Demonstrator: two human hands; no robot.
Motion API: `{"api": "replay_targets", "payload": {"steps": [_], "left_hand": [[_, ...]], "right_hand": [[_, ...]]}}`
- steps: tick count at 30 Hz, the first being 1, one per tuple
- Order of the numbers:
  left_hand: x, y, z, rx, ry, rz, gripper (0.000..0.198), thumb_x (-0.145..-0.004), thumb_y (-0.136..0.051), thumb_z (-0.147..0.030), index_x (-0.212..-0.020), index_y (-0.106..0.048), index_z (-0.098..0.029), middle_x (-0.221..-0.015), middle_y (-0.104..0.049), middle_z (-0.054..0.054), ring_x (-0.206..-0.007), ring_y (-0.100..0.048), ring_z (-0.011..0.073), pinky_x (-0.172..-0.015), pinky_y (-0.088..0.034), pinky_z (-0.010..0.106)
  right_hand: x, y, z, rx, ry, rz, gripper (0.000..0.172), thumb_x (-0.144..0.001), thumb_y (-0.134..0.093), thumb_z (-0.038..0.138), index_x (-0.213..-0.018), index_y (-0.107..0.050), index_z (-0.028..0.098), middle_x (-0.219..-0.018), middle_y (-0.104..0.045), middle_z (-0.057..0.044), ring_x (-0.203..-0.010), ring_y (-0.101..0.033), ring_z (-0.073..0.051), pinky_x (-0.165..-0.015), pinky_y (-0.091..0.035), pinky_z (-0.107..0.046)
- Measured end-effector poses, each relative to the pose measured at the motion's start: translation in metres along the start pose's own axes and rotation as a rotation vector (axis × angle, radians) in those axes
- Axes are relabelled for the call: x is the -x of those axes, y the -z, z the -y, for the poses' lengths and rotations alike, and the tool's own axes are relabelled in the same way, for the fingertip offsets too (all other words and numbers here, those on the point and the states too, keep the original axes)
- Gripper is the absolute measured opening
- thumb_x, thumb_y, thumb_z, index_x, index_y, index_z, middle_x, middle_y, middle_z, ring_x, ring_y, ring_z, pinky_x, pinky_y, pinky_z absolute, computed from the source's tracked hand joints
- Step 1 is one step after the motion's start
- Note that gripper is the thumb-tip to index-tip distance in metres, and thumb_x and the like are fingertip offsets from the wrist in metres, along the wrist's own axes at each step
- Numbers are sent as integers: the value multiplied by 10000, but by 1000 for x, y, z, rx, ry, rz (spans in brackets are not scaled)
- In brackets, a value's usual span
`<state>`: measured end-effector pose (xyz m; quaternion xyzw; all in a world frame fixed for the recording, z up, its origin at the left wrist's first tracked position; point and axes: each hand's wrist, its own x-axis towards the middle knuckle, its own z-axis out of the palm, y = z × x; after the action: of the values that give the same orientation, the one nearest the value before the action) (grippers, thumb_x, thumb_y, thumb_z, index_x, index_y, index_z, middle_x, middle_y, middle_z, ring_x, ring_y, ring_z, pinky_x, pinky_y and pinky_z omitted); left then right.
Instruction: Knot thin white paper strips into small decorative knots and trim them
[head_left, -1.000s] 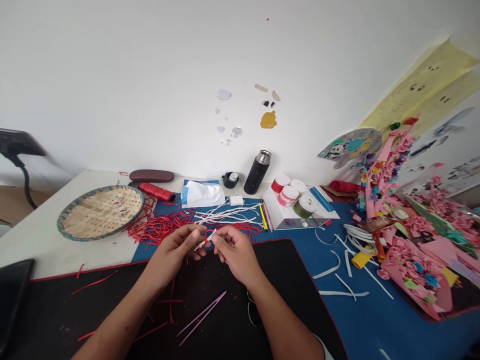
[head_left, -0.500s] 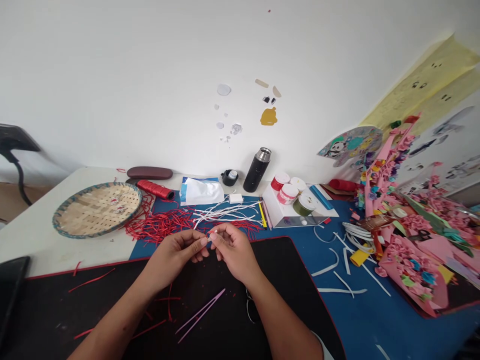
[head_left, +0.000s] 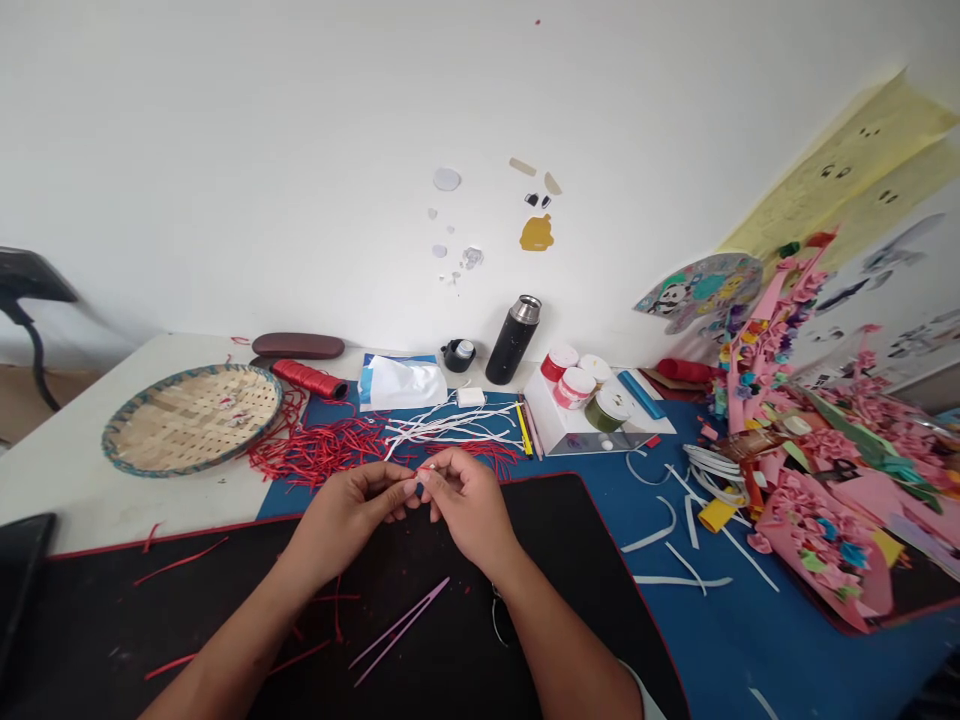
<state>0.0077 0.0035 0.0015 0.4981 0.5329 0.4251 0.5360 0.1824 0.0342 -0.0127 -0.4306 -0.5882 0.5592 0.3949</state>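
My left hand (head_left: 358,507) and my right hand (head_left: 469,508) meet over the back edge of the black mat (head_left: 585,600). Thumbs and forefingers are pinched together, tip to tip. Between them shows a small red-and-white piece (head_left: 427,468), mostly covered by the fingers, so its exact kind is hard to make out. Just behind the hands lie a pile of red cords (head_left: 322,450) and a bunch of white cords (head_left: 427,425). Purple tweezers (head_left: 401,630) rest on the mat below the hands, their tips pointing away.
A woven basket (head_left: 187,425) and a red thread spool (head_left: 309,380) are at the left. Behind stand a black flask (head_left: 514,340) and a white box (head_left: 551,430) carrying several tubs. White strips (head_left: 682,581) and pink paper flowers (head_left: 825,530) spread over the right side.
My fingers have shifted slightly around the small piece; less of its white part shows between them now. The tweezers and cords lie as before.
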Motion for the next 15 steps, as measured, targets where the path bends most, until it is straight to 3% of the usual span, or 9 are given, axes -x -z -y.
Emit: {"api": "replay_targets", "payload": {"steps": [9,15], "left_hand": [[2,0,-2,26,-6,-30,317,-770,-825,-544,-830,-825,-232,-778,-828,62,-717,-727,238,-673,-561,317],[-1,6,-1,73,8,58,369,-762,-837,-586,-751,-813,-218,-719,-800,59,-659,-689,214,-635,-536,303]], "right_hand": [[-3,5,1,-96,-40,26,356,-936,-684,541,-1003,-671,191,-753,-658,7,-517,-563,-109,-454,-377,-223],[-2,6,4,-120,-51,63,395,-924,-704,575,-934,-681,181,-754,-669,-4,-521,-563,-99,-447,-358,-212]]}}
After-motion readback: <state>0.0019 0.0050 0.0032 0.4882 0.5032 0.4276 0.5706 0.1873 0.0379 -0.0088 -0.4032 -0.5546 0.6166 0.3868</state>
